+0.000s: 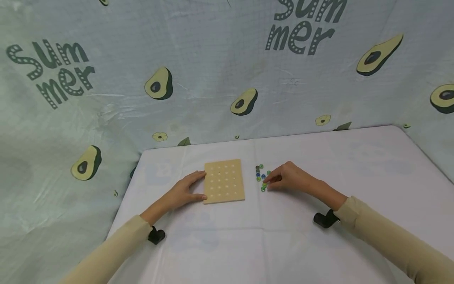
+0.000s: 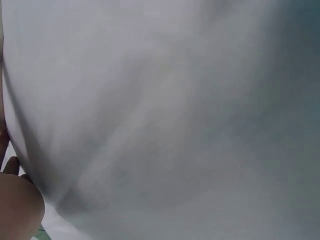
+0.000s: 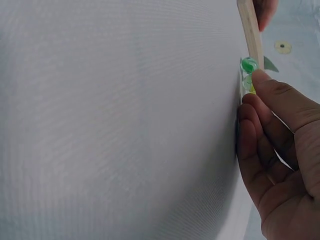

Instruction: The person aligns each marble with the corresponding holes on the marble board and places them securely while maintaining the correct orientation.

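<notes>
A square pale wooden board [image 1: 224,181] with rows of small round hollows lies flat on the table. My left hand [image 1: 182,192] rests against its left side, fingers near the upper corner and thumb at the lower one. To the board's right lies a loose group of glass marbles [image 1: 258,174], green, blue and dark. My right hand [image 1: 286,178] is at their right side, thumb and forefinger pinching a yellow-green marble [image 3: 252,90]. A green swirled marble [image 3: 249,65] sits just beyond the thumb tip. Only part of the left hand [image 2: 19,205] shows in the left wrist view.
A white cloth [image 1: 227,244] with faint creases covers the table. Behind it hangs a pale sheet [image 1: 205,47] printed with avocados and lettering. A small black camera [image 1: 156,235] is on the left wrist, another black camera [image 1: 324,219] on the right.
</notes>
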Action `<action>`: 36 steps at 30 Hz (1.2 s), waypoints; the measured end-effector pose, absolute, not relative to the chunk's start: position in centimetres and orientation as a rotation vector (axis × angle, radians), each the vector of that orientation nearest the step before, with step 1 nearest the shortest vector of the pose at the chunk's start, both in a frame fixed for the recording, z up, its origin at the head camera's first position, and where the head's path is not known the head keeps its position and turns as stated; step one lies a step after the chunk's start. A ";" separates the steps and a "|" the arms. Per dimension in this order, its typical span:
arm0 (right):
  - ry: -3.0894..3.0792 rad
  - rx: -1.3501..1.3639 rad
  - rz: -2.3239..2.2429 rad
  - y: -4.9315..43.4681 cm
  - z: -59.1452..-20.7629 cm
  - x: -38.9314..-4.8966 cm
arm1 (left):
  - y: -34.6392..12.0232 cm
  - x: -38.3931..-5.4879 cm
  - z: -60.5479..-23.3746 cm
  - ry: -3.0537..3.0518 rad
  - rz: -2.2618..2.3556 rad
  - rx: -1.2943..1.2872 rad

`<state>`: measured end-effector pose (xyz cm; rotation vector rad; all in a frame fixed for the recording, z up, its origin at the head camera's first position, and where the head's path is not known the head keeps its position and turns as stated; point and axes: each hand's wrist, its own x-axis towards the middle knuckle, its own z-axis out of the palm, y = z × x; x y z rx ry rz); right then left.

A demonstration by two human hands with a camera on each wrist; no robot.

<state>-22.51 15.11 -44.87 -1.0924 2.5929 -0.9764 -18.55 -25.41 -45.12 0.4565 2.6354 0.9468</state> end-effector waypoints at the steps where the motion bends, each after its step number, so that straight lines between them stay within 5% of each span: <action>1: 2.594 -1.094 -0.972 15.1 -44.9 -22.5 | -25.3 -18.6 -45.0 2.636 0.945 0.452; 36: 2.631 -1.161 -0.899 14.9 -45.5 -23.0 | -25.3 -18.9 -44.9 2.619 0.880 0.338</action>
